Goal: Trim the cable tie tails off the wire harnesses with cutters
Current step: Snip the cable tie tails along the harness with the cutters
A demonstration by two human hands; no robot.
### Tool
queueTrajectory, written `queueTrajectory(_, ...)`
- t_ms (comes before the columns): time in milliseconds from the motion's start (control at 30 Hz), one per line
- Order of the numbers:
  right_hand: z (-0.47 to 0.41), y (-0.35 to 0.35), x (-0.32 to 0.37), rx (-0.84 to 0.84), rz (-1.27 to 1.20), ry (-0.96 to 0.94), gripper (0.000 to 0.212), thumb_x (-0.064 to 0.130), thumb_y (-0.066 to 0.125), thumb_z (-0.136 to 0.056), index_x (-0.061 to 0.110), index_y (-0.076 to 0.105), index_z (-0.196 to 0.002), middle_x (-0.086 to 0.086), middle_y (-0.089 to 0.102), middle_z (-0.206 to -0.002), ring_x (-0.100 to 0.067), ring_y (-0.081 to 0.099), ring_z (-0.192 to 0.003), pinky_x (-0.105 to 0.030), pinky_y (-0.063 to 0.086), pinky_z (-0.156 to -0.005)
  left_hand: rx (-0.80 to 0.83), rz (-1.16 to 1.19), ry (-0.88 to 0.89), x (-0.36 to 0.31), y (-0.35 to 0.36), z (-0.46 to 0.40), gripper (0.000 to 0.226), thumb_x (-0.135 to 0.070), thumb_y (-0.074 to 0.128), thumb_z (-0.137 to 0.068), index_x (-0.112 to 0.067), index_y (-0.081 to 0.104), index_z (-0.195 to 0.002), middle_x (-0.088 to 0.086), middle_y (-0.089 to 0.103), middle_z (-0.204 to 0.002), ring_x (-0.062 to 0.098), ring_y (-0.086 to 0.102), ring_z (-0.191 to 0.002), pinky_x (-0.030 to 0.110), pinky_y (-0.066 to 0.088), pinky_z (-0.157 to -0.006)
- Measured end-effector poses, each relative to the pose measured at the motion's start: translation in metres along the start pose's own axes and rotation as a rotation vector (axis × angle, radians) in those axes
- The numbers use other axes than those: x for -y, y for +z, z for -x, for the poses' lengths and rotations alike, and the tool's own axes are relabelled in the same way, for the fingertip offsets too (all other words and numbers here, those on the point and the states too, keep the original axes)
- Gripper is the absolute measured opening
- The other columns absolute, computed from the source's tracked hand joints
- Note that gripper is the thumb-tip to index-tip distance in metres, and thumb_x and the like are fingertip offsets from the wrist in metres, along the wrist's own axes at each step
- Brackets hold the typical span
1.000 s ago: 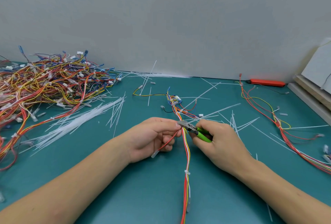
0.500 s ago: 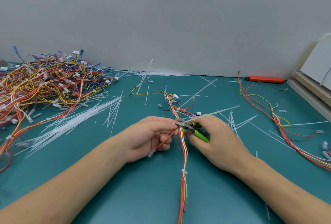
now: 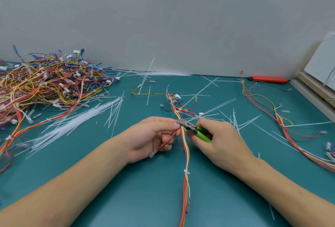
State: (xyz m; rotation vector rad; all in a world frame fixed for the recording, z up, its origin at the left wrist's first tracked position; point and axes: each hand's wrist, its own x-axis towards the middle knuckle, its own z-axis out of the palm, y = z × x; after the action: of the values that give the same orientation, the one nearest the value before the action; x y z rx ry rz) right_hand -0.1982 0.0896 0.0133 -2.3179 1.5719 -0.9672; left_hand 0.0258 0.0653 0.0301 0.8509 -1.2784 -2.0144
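Observation:
A wire harness [image 3: 186,156] of red, yellow and white wires runs from the table's near edge up the middle. My left hand [image 3: 152,136] pinches it at mid-length, with a loose red branch wire hanging through the fingers. My right hand [image 3: 221,139] grips green-handled cutters [image 3: 194,129], whose metal jaws sit at the harness right beside my left fingertips. A blurred white cable tie tail [image 3: 215,108] slants up to the right from that spot. A trimmed tie [image 3: 186,171] wraps the harness lower down.
A big heap of harnesses [image 3: 45,85] fills the left. Cut white tails [image 3: 76,123] lie scattered over the teal mat. Another harness [image 3: 282,125] lies on the right, an orange tool [image 3: 268,79] by the wall, boards [image 3: 315,89] at far right.
The cutter jaws have stayed at the harness beside my left fingers. A white tie tail now streaks up to the right of them, blurred.

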Motion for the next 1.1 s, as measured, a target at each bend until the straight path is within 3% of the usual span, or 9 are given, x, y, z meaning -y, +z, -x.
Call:
queueTrajectory(100,0.0007,0.0003,0.0005,0.006,0.010,0.006,0.035,0.052,0.063,-0.091,0.025,0.049,-0.075,0.006,0.046,-0.060,-0.017,0.046,-0.062,-0.040,0.045,-0.058,-0.002,0.001,-0.001,0.0000,0.0003,0.0002,0.012,-0.019,0.065,-0.089,-0.015,0.075,-0.084,-0.001,0.060,-0.074,0.006,0.039,-0.052,0.021,0.040,-0.054)
queueTrajectory(433,0.0019,0.0019,-0.0025,0.017,-0.026,-0.004,0.036,0.057,0.059,-0.089,0.024,0.052,-0.076,0.007,0.049,-0.062,-0.016,0.047,-0.063,-0.039,0.045,-0.058,0.010,-0.014,0.020,-0.0007,0.0019,0.0023,0.022,-0.013,0.058,-0.099,-0.015,0.074,-0.084,-0.002,0.060,-0.073,0.006,0.040,-0.052,0.021,0.041,-0.055)
queueTrajectory(500,0.0018,0.0021,-0.0032,0.012,-0.032,-0.012,0.030,0.055,0.061,-0.090,0.027,0.057,-0.081,0.011,0.052,-0.067,-0.013,0.051,-0.069,-0.033,0.045,-0.061,0.008,-0.021,0.020,-0.0011,0.0027,0.0024,0.024,-0.013,0.056,-0.100,-0.015,0.073,-0.083,-0.003,0.060,-0.071,0.006,0.039,-0.052,0.021,0.041,-0.054)
queueTrajectory(633,-0.0004,0.0019,-0.0041,0.044,-0.059,-0.041,0.018,0.042,0.070,-0.093,0.033,0.070,-0.108,0.019,0.064,-0.097,-0.004,0.056,-0.095,-0.020,0.043,-0.081,-0.018,-0.012,0.008,-0.0010,0.0037,0.0014,0.024,-0.013,0.057,-0.099,-0.015,0.074,-0.082,0.000,0.060,-0.073,0.007,0.039,-0.052,0.021,0.041,-0.053)
queueTrajectory(867,-0.0004,0.0012,-0.0042,0.048,-0.041,-0.039,0.020,0.039,0.071,-0.093,0.032,0.071,-0.112,0.018,0.065,-0.101,-0.003,0.055,-0.097,-0.017,0.041,-0.084,0.005,-0.028,0.011,-0.0003,0.0020,-0.0004,0.026,-0.014,0.057,-0.099,-0.017,0.075,-0.080,-0.004,0.059,-0.066,0.007,0.038,-0.052,0.020,0.041,-0.054)
queueTrajectory(1100,-0.0011,0.0000,-0.0040,0.052,-0.016,-0.038,0.024,0.040,0.071,-0.093,0.030,0.071,-0.114,0.016,0.066,-0.102,-0.003,0.055,-0.096,-0.019,0.042,-0.086,0.000,-0.002,0.015,0.0022,-0.0013,-0.0021,0.011,-0.015,0.065,-0.093,-0.014,0.074,-0.087,0.003,0.058,-0.080,0.006,0.039,-0.052,0.021,0.042,-0.053)
